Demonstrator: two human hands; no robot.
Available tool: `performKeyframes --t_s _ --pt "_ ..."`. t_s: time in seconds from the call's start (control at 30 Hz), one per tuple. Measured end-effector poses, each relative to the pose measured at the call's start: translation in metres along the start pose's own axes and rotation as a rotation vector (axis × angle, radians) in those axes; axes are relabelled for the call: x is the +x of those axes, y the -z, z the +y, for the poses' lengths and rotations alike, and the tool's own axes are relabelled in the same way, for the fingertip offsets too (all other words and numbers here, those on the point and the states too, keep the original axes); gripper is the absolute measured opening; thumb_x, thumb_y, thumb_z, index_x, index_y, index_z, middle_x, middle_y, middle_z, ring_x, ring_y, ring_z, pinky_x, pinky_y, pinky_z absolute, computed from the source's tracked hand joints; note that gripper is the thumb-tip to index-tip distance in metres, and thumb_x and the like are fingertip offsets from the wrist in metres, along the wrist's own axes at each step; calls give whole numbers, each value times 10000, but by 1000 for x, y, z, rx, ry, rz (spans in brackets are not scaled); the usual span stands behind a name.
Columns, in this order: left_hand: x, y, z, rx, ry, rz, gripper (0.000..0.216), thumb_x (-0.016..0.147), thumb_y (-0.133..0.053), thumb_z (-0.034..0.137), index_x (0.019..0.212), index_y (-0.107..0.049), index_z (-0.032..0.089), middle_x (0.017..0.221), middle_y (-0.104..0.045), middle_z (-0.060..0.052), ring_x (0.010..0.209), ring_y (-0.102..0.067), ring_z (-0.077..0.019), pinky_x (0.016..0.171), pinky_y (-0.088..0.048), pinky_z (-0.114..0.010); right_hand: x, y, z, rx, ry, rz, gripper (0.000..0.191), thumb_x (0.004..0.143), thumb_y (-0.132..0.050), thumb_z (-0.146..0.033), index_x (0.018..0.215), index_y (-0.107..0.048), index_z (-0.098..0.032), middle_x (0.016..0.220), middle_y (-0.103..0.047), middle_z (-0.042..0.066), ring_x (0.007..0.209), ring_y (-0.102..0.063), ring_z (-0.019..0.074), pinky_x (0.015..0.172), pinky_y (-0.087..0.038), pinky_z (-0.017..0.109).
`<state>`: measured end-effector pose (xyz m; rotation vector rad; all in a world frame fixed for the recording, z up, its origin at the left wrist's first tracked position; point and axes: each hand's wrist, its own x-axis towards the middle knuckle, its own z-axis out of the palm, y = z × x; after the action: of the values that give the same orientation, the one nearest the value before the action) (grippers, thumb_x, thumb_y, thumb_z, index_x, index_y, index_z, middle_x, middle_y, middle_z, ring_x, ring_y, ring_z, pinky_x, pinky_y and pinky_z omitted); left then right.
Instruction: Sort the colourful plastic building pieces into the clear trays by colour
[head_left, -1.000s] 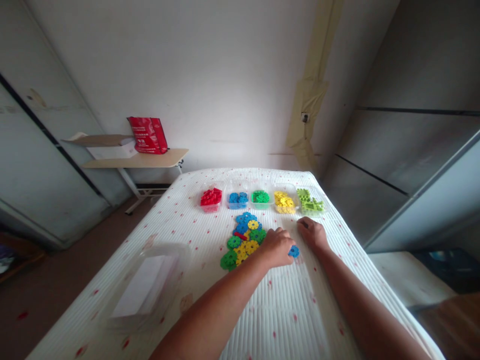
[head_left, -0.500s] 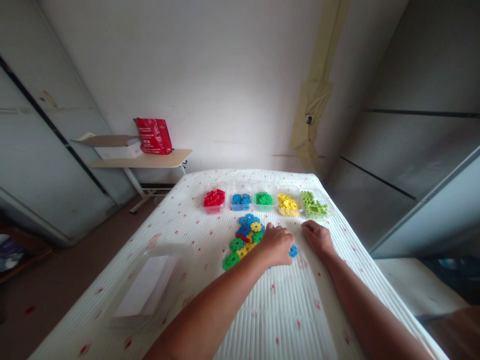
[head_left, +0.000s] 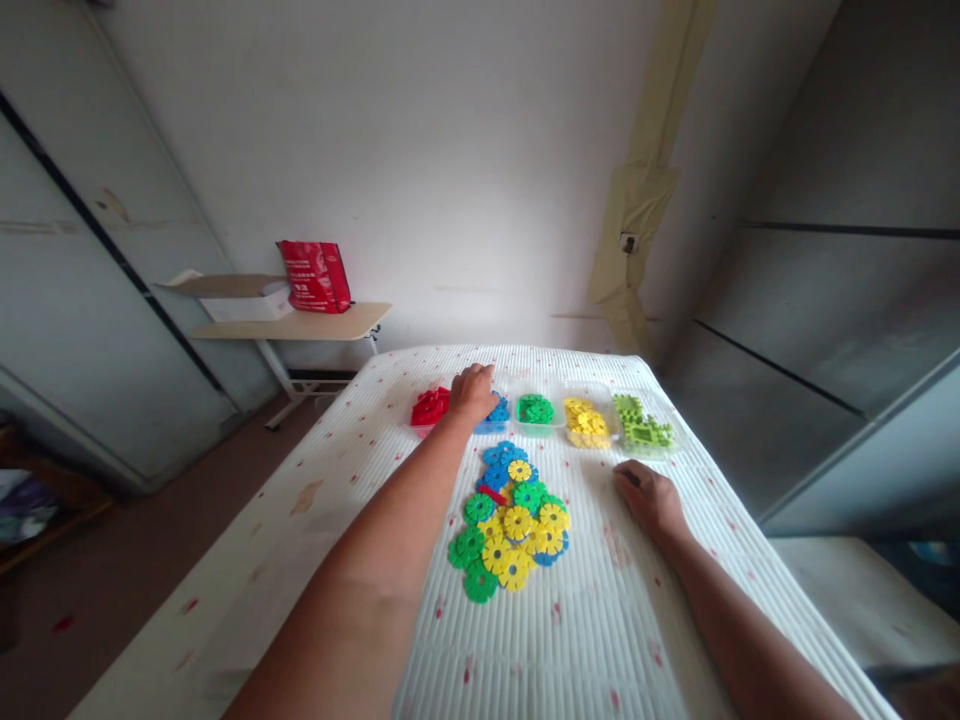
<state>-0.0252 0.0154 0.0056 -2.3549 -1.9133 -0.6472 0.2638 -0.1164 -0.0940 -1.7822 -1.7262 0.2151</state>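
Observation:
My left hand reaches over the clear box of blue flower-shaped discs, its fingers bent together. Whatever they hold is hidden behind the hand. On the tablecloth to the right, my right hand rests with fingers curled in and nothing visible in them. Between my forearms lies a pile of notched plastic discs in yellow, green and blue, with one red piece on it. Boxes of red pieces, green discs, yellow discs and lime-green pieces line up with the blue one.
A white quilted tablecloth covers the table. Beyond its left side, a small side table carries a red bag and a white box. Grey cabinets stand at the right. The wall is straight ahead.
My left hand has moved from the pile's right side, where a blue disc showed by its fingers, forward and left to the blue box. My right hand stays on the table. The view has shifted slightly.

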Motion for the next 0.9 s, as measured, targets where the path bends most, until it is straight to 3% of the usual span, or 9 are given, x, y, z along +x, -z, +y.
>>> performKeyframes --t_s 0.13,0.37,0.47,0.57,0.7,0.9 --pt "-28 -5 2 -67 55 64 381 795 -481 162 1163 -568 204 1098 -613 -66 1069 -549 -191 933 -410 -286 1 0 0 -8 -6 -16 240 750 -434 -342 765 -637 -216 776 -687 37 709 -620 182 645 -424 260" --pt "-120 -22 -8 -240 85 111 357 768 -441 74 1038 -637 203 980 -667 -42 933 -601 -160 870 -471 -279 0 -2 2 -30 3 -7 249 769 -435 -352 788 -645 -219 814 -698 40 730 -619 184 642 -420 258" --pt "-146 -36 -18 -380 91 154 359 743 -433 41 974 -653 206 961 -670 -42 941 -600 -169 883 -479 -315 1 -3 0 -69 3 -1 246 770 -436 -343 774 -649 -222 795 -697 37 706 -615 178 620 -412 252" --pt "-152 -49 -25 -481 51 157 364 754 -422 40 982 -655 202 1011 -670 -54 987 -588 -178 930 -464 -353 0 -4 -1 -136 18 14 240 768 -438 -330 771 -653 -221 786 -692 37 693 -609 175 611 -406 252" --pt "-140 -61 -29 -543 1 127 331 794 -438 101 1024 -658 189 1097 -658 -66 1061 -570 -176 980 -439 -341 -2 -5 -3 -173 114 15 259 790 -414 -326 778 -645 -209 814 -673 47 703 -602 175 620 -418 261" --pt "-122 -71 -27 -580 -19 69 333 818 -446 185 1082 -650 202 1157 -644 -66 1107 -562 -194 1015 -412 -354 7 -27 -35 59 334 -97 290 841 -384 -321 865 -647 -201 863 -665 60 796 -629 176 724 -476 272"
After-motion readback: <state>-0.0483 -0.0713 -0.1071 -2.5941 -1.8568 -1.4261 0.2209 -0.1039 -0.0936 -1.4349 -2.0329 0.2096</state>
